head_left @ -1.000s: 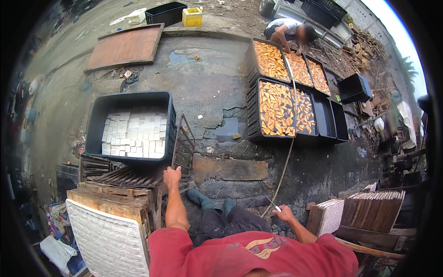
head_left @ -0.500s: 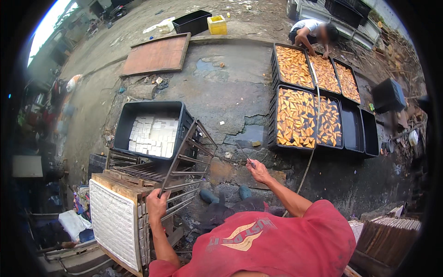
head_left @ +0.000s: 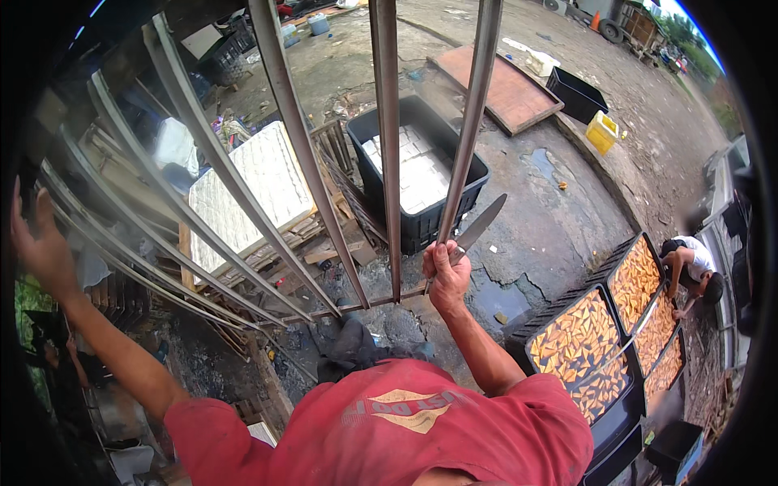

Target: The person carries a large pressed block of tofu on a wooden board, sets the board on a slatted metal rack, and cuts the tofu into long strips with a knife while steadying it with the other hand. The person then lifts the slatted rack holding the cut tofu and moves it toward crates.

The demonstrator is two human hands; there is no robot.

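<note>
A metal rack (head_left: 390,146) of long parallel bars stands raised in front of me, fanning across the left and middle. My right hand (head_left: 447,279) is closed round the handle of a knife (head_left: 484,223), its blade pointing up and right. That hand also meets one rack bar; whether it grips the bar is unclear. At the far left, my left hand (head_left: 49,251) is raised with fingers apart beside the rack's outer bars; contact cannot be made out. Behind the bars lie a white quilted-looking slab (head_left: 275,174) on wooden boards and a black crate (head_left: 478,174) holding white blocks (head_left: 421,174).
Black crates of orange triangular pieces (head_left: 579,328) stand at the right, where another person (head_left: 693,263) bends over them. Farther back are a reddish wooden board (head_left: 510,89), a black bin (head_left: 577,95) and a yellow container (head_left: 602,132). Wet, cracked concrete lies between.
My view has turned left. The rack has risen from beside the white-block crate to stand before me. My left hand has let go of its bar and swung out left; my right still holds the knife.
</note>
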